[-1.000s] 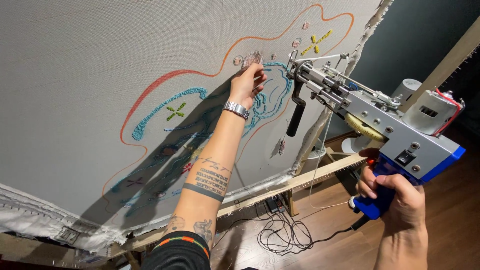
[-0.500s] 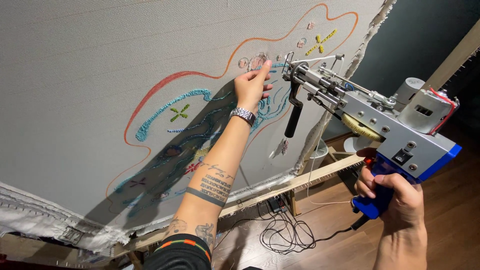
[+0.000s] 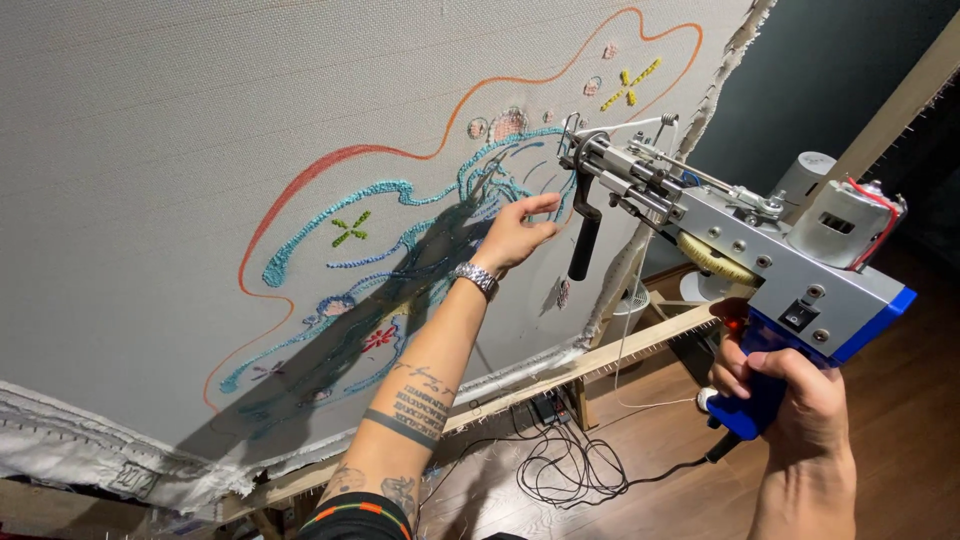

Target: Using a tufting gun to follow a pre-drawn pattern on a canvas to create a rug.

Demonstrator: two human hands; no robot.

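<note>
A grey tufting cloth (image 3: 200,120) is stretched on a wooden frame (image 3: 600,355), with orange and light blue yarn outlines (image 3: 390,190) and small yellow and green marks. My right hand (image 3: 790,400) grips the blue handle of a silver tufting gun (image 3: 740,250), whose needle end points at the cloth near the blue outline. My left hand (image 3: 515,232), a metal bracelet on its wrist, reaches out with fingers apart, just short of the gun's black front handle (image 3: 583,240) and holding nothing.
Black cables (image 3: 570,465) lie coiled on the dark wooden floor under the frame. A white thread (image 3: 625,330) hangs from the gun. Loose cloth edge (image 3: 90,465) bunches at the lower left. A dark wall stands at the right.
My left hand came off the cloth and dropped toward the gun's black front handle. The gun's tip stays near the blue outline, and my view has shifted slightly.
</note>
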